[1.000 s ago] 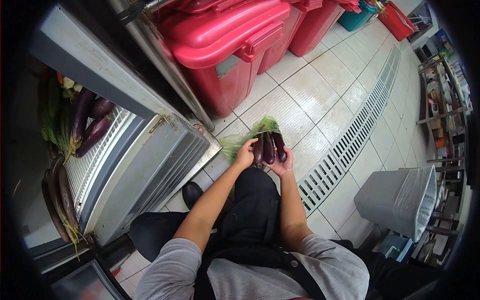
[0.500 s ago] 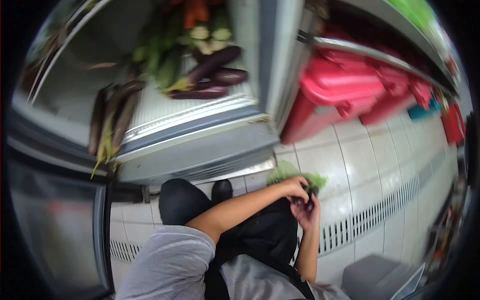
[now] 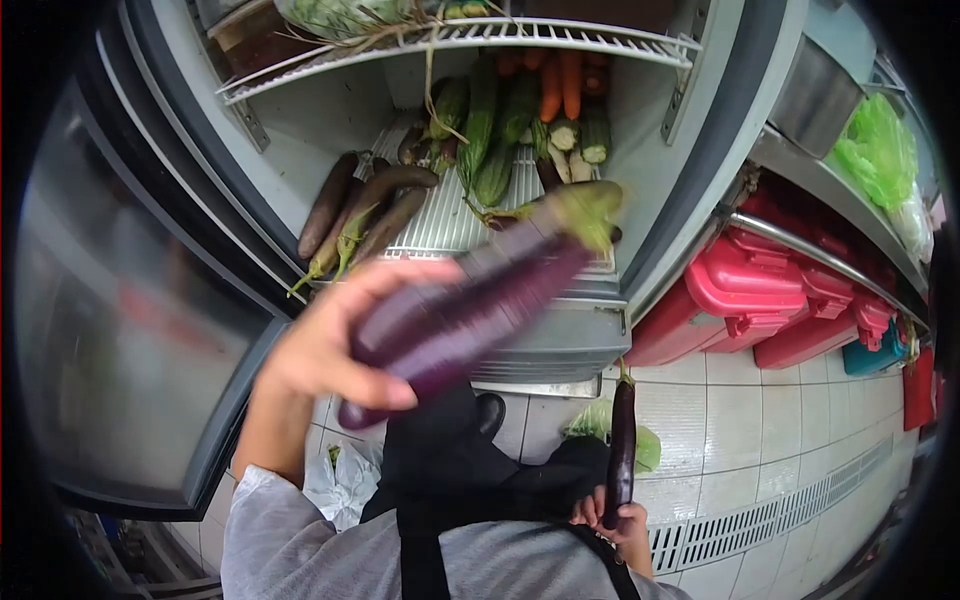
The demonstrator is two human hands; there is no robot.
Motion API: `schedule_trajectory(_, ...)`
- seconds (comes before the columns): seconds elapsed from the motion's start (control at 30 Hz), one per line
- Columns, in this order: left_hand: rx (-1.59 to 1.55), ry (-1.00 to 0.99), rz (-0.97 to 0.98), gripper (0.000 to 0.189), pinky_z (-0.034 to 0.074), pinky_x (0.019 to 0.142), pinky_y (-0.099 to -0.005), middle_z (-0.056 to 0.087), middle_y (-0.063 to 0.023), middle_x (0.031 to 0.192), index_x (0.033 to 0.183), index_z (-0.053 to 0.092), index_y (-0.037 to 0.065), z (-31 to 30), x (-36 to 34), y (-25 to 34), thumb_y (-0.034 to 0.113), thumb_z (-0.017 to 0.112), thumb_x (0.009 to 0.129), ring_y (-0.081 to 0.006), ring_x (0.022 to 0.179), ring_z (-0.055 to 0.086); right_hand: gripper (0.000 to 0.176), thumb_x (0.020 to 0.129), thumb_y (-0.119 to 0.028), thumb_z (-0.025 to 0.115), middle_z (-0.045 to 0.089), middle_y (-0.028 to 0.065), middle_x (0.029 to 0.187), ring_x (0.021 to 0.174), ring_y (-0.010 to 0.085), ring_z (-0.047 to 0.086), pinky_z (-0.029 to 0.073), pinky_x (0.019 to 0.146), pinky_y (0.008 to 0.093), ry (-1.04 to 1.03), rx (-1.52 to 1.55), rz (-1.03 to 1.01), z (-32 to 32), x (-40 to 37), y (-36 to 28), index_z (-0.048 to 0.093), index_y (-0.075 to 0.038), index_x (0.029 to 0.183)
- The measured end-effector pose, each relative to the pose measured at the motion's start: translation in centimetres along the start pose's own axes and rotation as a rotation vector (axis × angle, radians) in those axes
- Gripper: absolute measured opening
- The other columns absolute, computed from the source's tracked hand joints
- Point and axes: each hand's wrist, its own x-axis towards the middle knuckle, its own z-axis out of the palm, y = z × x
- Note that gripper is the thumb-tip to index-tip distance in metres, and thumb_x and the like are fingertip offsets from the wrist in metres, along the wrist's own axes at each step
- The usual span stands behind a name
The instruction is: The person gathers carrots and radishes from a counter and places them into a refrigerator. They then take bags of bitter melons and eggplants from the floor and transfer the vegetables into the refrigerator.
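Note:
Close to the camera, my left hand (image 3: pixel 310 345) is wrapped round glossy purple eggplants (image 3: pixel 460 315); two seem to lie side by side, but blur makes the number uncertain. Their green stem ends point up and right, in front of the open fridge. Low on the right, my right hand (image 3: pixel 618 522) grips the lower end of a long dark eggplant (image 3: pixel 622 440) that stands nearly upright. Behind, on the fridge's white ribbed rack, are several duller brown eggplants (image 3: pixel 328 207) at the left, green ridged vegetables (image 3: pixel 482 115) in the middle and carrots (image 3: pixel 560 85) at the back.
The fridge door (image 3: pixel 150 300) stands open at the left, and a wire shelf (image 3: pixel 460 36) crosses above the rack. Red lidded bins (image 3: pixel 745 280) line the right. A white plastic bag (image 3: pixel 345 480) and a green leafy or bagged item (image 3: pixel 648 450) are low by my legs.
My left hand has moved away from my right hand, up and left, and now holds eggplants near the camera. The long eggplant now shows upright in my right hand. The view has shifted.

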Motion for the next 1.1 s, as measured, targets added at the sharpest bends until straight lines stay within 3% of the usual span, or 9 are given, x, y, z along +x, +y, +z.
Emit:
schedule_trajectory(0.17, 0.557, 0.611, 0.201, 0.078, 0.044, 0.09, -0.0306, 0.057, -0.0121, 0.115, 0.124, 0.051, 0.006, -7.9, 4.5, 2.0, 0.017, 0.078, 0.052, -0.0216, 0.1, 0.058, 0.035, 0.067, -0.033, 0.063, 0.054, 0.0138, 0.072, 0.091, 0.0324, 0.053, 0.04, 0.092, 0.0505, -0.211, -0.06, 0.107, 0.2, 2.5, -2.5, 0.053, -0.002, 0.08)
schedule_trajectory(0.3, 0.915, 0.808, -0.049, 0.08, 0.047, 0.087, -0.0288, 0.064, -0.0156, 0.105, 0.12, 0.056, 0.01, -19.4, 13.5, -1.5, 0.032, 0.08, 0.047, -0.0217, 0.095, 0.062, 0.032, 0.067, -0.027, 0.063, 0.054, 0.013, 0.078, 0.089, 0.0312, 0.053, 0.041, 0.091, 0.0485, -0.243, -0.073, 0.178, -3.1, 1.2, -2.0, 0.052, -0.002, 0.084)
schedule_trajectory(0.4, 1.282, 0.772, -0.107, 0.083, 0.047, 0.089, -0.0329, 0.064, -0.0147, 0.106, 0.12, 0.057, 0.012, -24.8, 20.1, -4.5, 0.04, 0.08, 0.045, -0.0258, 0.099, 0.061, 0.036, 0.064, -0.019, 0.069, 0.054, 0.0092, 0.081, 0.088, 0.0204, 0.052, 0.041, 0.082, 0.0353, 0.036, -0.345, 0.471, -7.8, -4.5, -1.0, 0.053, -0.001, 0.091)
schedule_trajectory(0.5, 1.3, 0.633, -0.192, 0.083, 0.043, 0.095, -0.0356, 0.058, -0.0152, 0.118, 0.124, 0.054, 0.014, -25.3, 22.7, -5.5, 0.041, 0.078, 0.05, -0.028, 0.111, 0.054, 0.015, 0.081, -0.008, 0.063, 0.062, 0.0216, 0.097, 0.085, 0.024, 0.059, 0.046, 0.075, 0.0358, 0.103, -0.429, -0.006, 3.2, -5.1, -1.1, 0.063, 0.006, 0.084)
schedule_trajectory(0.57, 1.635, 0.453, -0.219, 0.071, 0.031, 0.104, -0.0407, 0.047, -0.0157, 0.13, 0.13, 0.047, 0.022, -25.7, 23.8, -7.9, 0.04, 0.068, 0.065, -0.0318, 0.122, 0.042, 0.01, 0.073, 0.004, 0.063, 0.063, 0.0221, 0.092, 0.081, 0.0243, 0.06, 0.047, 0.072, 0.0354, 0.173, -0.342, 0.097, 0.7, -4.3, -1.7, 0.063, 0.013, 0.078)
schedule_trajectory(0.63, 1.792, 0.331, -0.244, 0.065, 0.025, 0.108, -0.0433, 0.042, -0.016, 0.136, 0.133, 0.043, 0.026, -25.8, 24.3, -9.8, 0.04, 0.062, 0.073, -0.0337, 0.127, 0.035, 0.045, 0.063, -0.015, 0.073, 0.053, 0.0042, 0.084, 0.082, 0.0113, 0.052, 0.042, 0.071, 0.0274, 0.011, -0.702, 0.434, -6.0, -3.7, -1.1, 0.054, 0.0, 0.101)
schedule_trajectory(0.77, 1.83, 0.324, -0.51, 0.046, 0.028, 0.106, -0.045, 0.038, -0.0181, 0.137, 0.13, 0.047, 0.031, -27.3, 23.6, -10.7, 0.032, 0.051, 0.084, -0.0359, 0.127, 0.035, 0.033, 0.065, -0.01, 0.07, 0.057, 0.0049, 0.086, 0.08, 0.0108, 0.053, 0.042, 0.069, 0.0248, -0.284, -0.64, 0.448, 4.4, 6.6, -6.0, 0.053, -0.002, 0.092)
schedule_trajectory(0.87, 1.609, 0.506, -0.218, 0.041, 0.038, 0.098, -0.0471, 0.039, -0.0166, 0.135, 0.125, 0.052, 0.031, -31.4, 24.2, -12.7, 0.023, 0.045, 0.086, -0.0386, 0.124, 0.037, 0.031, 0.067, -0.01, 0.07, 0.055, 0.0018, 0.082, 0.075, 0.0097, 0.053, 0.042, 0.066, 0.0245, -0.307, -0.907, 0.311, 8.1, 12.5, -7.9, 0.053, -0.003, 0.091)
schedule_trajectory(1.1, 1.886, 0.54, -0.38, 0.042, 0.039, 0.096, -0.0462, 0.039, -0.0219, 0.135, 0.127, 0.051, 0.024, -23.4, 21.2, -9.5, 0.04, 0.037, 0.091, -0.0378, 0.121, 0.041, 0.036, 0.069, -0.005, 0.067, 0.052, 0.0, 0.075, 0.068, 0.007, 0.049, 0.04, 0.061, 0.0226, -0.127, -0.927, -0.04, 17.0, 21.6, -7.6, 0.053, -0.002, 0.102)
